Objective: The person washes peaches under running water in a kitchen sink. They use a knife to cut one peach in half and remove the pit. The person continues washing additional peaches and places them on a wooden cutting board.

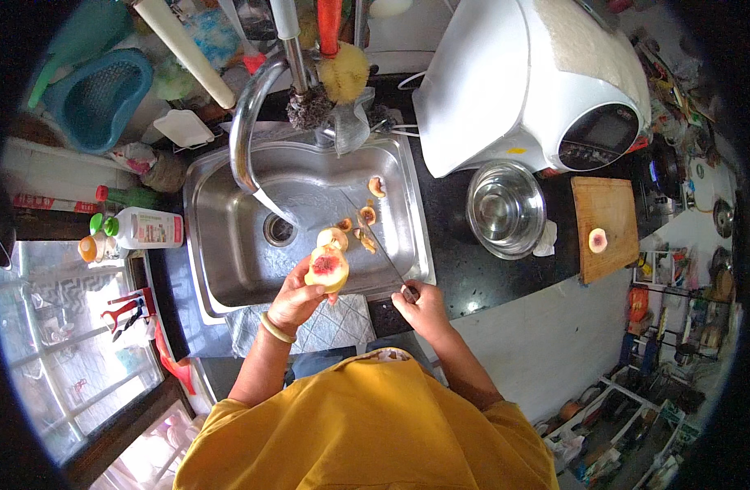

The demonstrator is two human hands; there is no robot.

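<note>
My left hand [298, 298] holds a cut peach piece [327, 269] with a red centre facing up, over the near edge of the steel sink [422, 245]. Just beyond it a pale round fruit piece [332, 238] shows; whether the hand holds that too I cannot tell. The handle of a long knife [384, 255] is in my right hand [422, 306], at the sink's near right corner, its blade slanting away over the basin. Several peel or fruit scraps [367, 215] lie on the basin floor. Water runs from the curved faucet [241, 144] near the drain [280, 229].
Right of the sink stand a glass bowl [506, 209] and a wooden cutting board [606, 208] bearing a fruit piece [598, 241]. A large white appliance [479, 79] stands behind the bowl. Bottles [148, 228] stand left, and a cloth [344, 321] lies along the front edge.
</note>
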